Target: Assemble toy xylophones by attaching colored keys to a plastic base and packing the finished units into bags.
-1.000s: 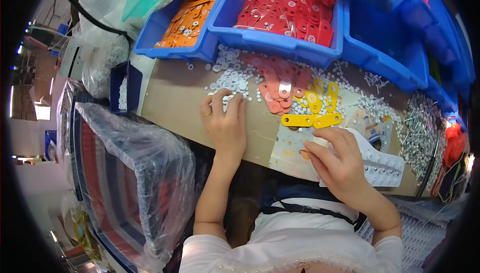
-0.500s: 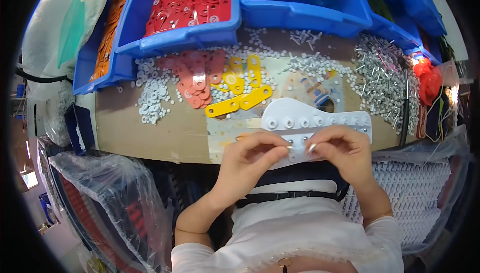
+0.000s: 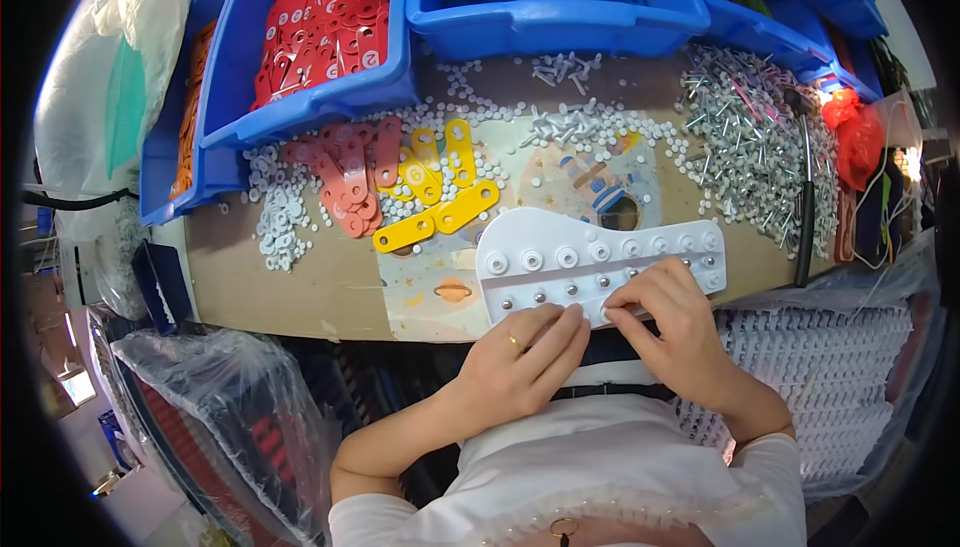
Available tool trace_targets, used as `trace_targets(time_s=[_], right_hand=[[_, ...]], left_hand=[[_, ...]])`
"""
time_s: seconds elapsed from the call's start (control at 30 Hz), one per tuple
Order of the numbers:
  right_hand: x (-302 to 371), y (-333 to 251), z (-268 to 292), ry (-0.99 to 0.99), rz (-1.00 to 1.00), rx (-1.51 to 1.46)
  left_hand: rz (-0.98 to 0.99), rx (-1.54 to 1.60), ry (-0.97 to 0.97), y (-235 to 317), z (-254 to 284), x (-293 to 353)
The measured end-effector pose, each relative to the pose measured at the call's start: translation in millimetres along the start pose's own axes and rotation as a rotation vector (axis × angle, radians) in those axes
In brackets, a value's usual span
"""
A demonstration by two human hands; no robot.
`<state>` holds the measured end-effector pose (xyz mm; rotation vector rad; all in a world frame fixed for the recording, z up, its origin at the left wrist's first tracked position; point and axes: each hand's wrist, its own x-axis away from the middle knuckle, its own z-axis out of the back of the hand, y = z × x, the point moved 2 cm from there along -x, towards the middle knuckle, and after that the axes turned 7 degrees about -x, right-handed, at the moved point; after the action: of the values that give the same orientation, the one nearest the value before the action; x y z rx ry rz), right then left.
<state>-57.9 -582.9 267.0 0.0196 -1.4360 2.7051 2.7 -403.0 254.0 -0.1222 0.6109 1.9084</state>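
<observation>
A white plastic board (image 3: 540, 237) with one rounded, wider end lies at the table's near edge. Along it runs a row of white rings (image 3: 567, 257), with a row of shiny metal pins (image 3: 572, 289) nearer me. My left hand (image 3: 525, 357), a ring on one finger, is closed at the board's near edge, its fingertips bent down; what they hold, if anything, is hidden. Just right of it, my right hand (image 3: 670, 332) pinches thumb and forefinger over the near edge. Something small and white may be between them, too small to name.
Yellow strips (image 3: 468, 207), coral-red strips (image 3: 350, 187) and white washers (image 3: 280, 212) lie beyond the board. At the right is a heap of metal pins (image 3: 750, 157) beside a black-handled tool (image 3: 806, 217). Blue bins (image 3: 560, 22) line the back; one holds red pieces (image 3: 330, 22).
Both hands have come down from the board's pin row to its near edge. The left hand has turned over, back upward. The whole view has shifted slightly.
</observation>
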Motion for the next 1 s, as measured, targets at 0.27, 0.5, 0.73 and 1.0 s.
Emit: trace_targets(time_s=[0.27, 0.5, 0.73, 1.0], right_hand=[[7.5, 3.5, -4.4, 0.112, 0.268, 0.190], [9.5, 1.0, -9.3, 0.185, 0.246, 0.200], [18.6, 10.1, -14.7, 0.256, 0.404, 0.384], [28.3, 26.1, -6.1, 0.174, 0.589, 0.406]], left_hand=[[-0.067, -0.024, 0.061, -4.3, -12.8, 18.7], [0.045, 0.019, 0.157, -4.8, -19.6, 10.7], [0.022, -0.024, 0.044, -2.3, -19.1, 4.5], [-0.082, -0.169, 0.100, -2.6, -20.7, 8.9]])
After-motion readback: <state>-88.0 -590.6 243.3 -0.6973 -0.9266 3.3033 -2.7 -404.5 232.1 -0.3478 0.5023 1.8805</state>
